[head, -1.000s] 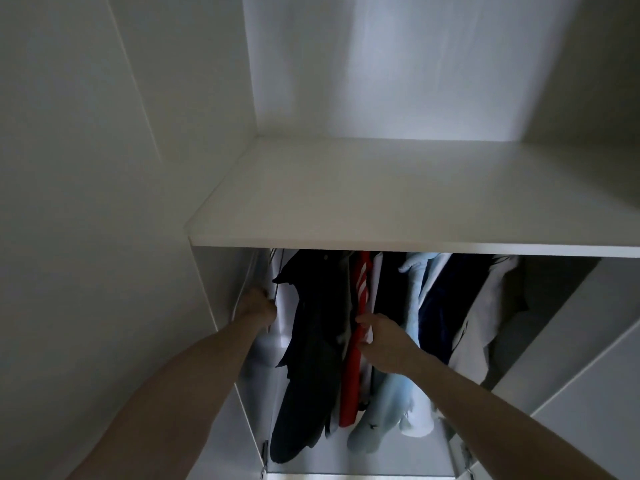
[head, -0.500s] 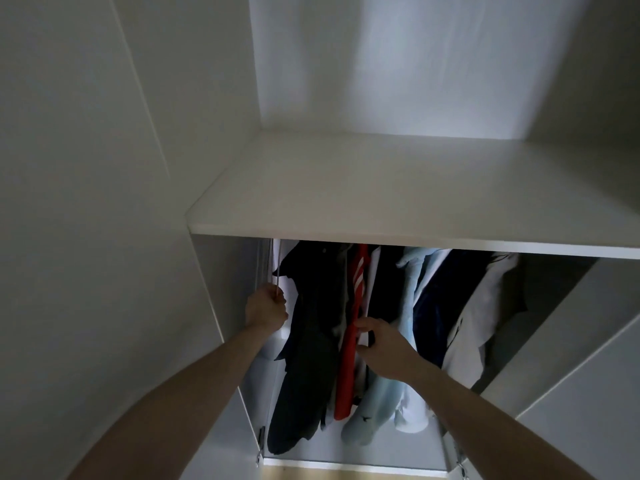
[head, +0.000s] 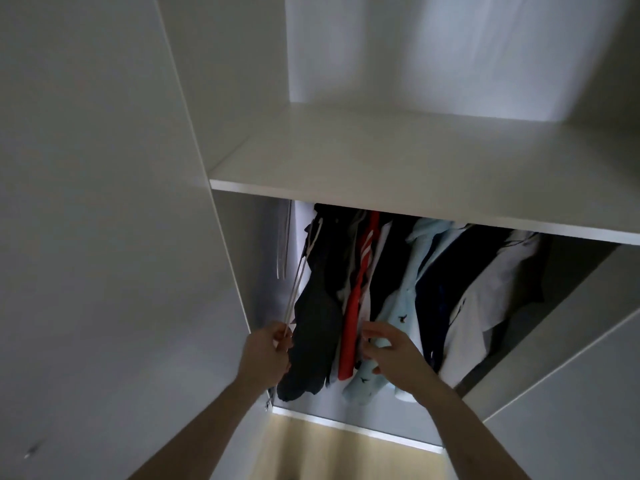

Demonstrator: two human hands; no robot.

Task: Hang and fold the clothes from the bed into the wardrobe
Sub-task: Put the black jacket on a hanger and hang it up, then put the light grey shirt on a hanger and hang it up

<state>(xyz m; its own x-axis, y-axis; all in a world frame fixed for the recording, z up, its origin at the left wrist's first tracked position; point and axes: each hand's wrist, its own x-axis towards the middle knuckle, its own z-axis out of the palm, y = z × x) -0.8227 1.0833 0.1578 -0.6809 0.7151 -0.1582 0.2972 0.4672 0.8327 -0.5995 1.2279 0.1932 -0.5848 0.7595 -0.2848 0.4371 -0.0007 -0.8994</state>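
Observation:
I look into an open white wardrobe [head: 415,157] where several garments hang in a row under the shelf. My left hand [head: 268,348] grips the lower end of a thin white hanger [head: 294,292] that slants up toward the rail at the far left. My right hand [head: 391,351] is at the hanging clothes, fingers curled loosely against a light blue shirt [head: 398,306] beside a red garment [head: 353,313]. A dark garment [head: 315,323] hangs between my two hands. The rail itself is hidden behind the shelf edge.
More white hangers [head: 284,244] hang bare against the left inner wall. Dark navy [head: 440,282] and white [head: 485,299] garments fill the right part of the row. An open door panel [head: 571,393] stands at the right, another [head: 104,237] at the left. Wooden floor [head: 329,452] shows below.
My left hand has come down and out from the rail area, now holding a white hanger. My right hand slid lower down the clothes. The view has tilted downward.

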